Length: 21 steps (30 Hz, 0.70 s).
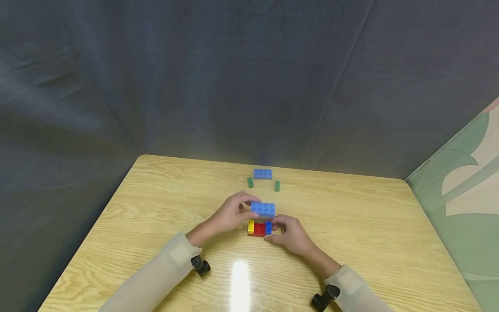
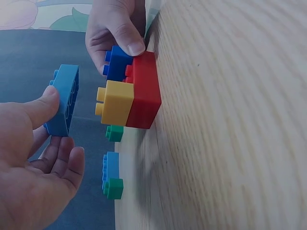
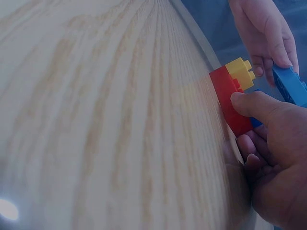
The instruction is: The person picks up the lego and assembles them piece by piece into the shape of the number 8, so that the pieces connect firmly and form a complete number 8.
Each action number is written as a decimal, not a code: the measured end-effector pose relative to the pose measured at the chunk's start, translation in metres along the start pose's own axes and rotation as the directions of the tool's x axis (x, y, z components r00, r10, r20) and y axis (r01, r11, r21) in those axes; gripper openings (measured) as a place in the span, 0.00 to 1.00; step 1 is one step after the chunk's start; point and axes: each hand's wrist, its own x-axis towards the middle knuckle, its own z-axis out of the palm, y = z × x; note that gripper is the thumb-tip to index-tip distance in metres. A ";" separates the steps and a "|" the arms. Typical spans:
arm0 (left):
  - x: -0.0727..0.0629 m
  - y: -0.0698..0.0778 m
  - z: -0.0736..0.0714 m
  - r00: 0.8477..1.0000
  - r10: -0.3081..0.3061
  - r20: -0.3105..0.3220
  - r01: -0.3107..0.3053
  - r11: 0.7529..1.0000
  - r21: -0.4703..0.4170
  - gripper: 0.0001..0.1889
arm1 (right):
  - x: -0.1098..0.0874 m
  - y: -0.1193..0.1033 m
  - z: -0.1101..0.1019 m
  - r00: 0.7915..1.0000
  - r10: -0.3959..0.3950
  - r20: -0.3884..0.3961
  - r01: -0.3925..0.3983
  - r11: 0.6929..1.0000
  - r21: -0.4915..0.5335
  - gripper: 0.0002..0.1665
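Observation:
My left hand (image 1: 232, 212) pinches a light blue brick (image 1: 263, 209) between thumb and fingers. In the left wrist view this brick (image 2: 64, 99) is raised off the table, its hollow underside turned toward the red brick. A red brick (image 2: 146, 91) carries a yellow brick (image 2: 117, 101) on one end and a dark blue brick (image 2: 118, 62) on the other, leaving red studs bare between them. My right hand (image 1: 293, 235) grips this stack at its dark blue end, thumb on the near side, as the right wrist view shows.
Farther back on the wooden table (image 1: 175, 182) lies a second light blue brick (image 1: 263, 174). Two small green bricks, one at left (image 1: 250, 182) and one at right (image 1: 277, 186), sit just in front of it. A dark curtain (image 1: 234, 86) hangs behind the table's far edge.

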 end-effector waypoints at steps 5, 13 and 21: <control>-0.005 0.001 -0.001 1.000 -0.004 0.007 0.004 1.000 -0.005 0.18 | 0.001 -0.001 0.000 1.000 0.017 -0.001 -0.017 1.000 -0.017 0.15; -0.014 -0.002 0.001 1.000 -0.011 0.000 0.011 0.999 -0.035 0.18 | 0.001 -0.002 0.000 1.000 0.016 -0.003 -0.016 1.000 -0.006 0.16; -0.019 -0.007 0.005 1.000 -0.013 -0.004 0.013 0.999 -0.052 0.18 | 0.000 -0.001 0.001 1.000 0.016 0.000 -0.016 1.000 0.017 0.17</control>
